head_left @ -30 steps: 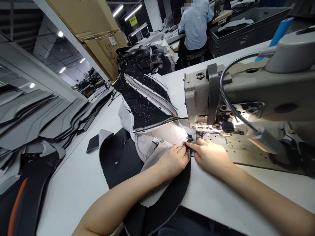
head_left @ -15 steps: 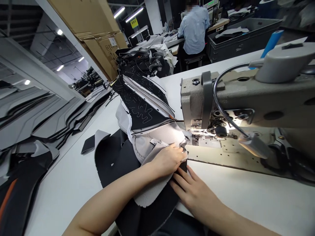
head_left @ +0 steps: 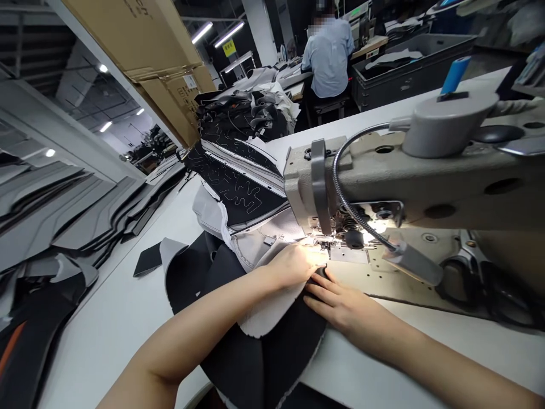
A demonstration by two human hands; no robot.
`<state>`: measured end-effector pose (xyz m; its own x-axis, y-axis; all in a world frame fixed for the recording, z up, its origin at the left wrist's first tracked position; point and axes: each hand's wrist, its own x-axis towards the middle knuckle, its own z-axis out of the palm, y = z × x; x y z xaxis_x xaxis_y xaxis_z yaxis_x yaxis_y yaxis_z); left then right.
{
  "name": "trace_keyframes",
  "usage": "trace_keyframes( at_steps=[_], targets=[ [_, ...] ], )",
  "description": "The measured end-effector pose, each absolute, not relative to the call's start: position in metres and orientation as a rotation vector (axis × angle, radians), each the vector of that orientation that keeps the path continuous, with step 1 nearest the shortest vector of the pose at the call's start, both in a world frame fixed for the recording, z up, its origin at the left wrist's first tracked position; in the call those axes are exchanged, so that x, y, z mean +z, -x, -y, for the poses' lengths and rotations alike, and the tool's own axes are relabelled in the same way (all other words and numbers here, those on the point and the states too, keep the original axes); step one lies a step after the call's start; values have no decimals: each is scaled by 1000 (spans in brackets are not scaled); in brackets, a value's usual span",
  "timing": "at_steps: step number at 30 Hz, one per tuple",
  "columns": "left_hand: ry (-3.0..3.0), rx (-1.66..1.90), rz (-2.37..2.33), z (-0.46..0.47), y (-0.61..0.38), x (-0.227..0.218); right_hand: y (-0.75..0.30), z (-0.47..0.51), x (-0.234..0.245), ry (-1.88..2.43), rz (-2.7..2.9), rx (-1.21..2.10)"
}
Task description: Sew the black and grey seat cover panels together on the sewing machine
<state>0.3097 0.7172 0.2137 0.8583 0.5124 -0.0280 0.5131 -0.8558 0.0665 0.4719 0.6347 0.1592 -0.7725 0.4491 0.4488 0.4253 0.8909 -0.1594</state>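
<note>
Head view: a grey mesh fabric panel (head_left: 266, 321) under the left hand (head_left: 293, 265), its long edge running up and to the right toward the sewing machine's presser foot (head_left: 324, 243). Left hand nearer to the foot, fingers bent and pressed on the cloth; any pinch hidden, so impossible to tell. Right hand (head_left: 340, 304) lower, just beside the machine bed (head_left: 400, 267), fingers spread flat on a black foam panel (head_left: 259, 363). Black stitched panels (head_left: 238, 187) behind, against the mesh.
</note>
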Motion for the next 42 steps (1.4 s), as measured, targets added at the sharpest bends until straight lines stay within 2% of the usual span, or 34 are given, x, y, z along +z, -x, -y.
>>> trace_keyframes(
  at_steps=[13, 28, 42],
  targets=[
    [-3045, -181, -811, -719, -322, 220, -485, -632, 155, 696, 2477, 37],
    [-2996, -143, -909, -718, -325, 213, -490, -637, 151, 737, 2501, 36],
    [-3045, -156, -1018, -702, -327, 221, -489, -634, 166, 741, 2419, 2]
  ],
)
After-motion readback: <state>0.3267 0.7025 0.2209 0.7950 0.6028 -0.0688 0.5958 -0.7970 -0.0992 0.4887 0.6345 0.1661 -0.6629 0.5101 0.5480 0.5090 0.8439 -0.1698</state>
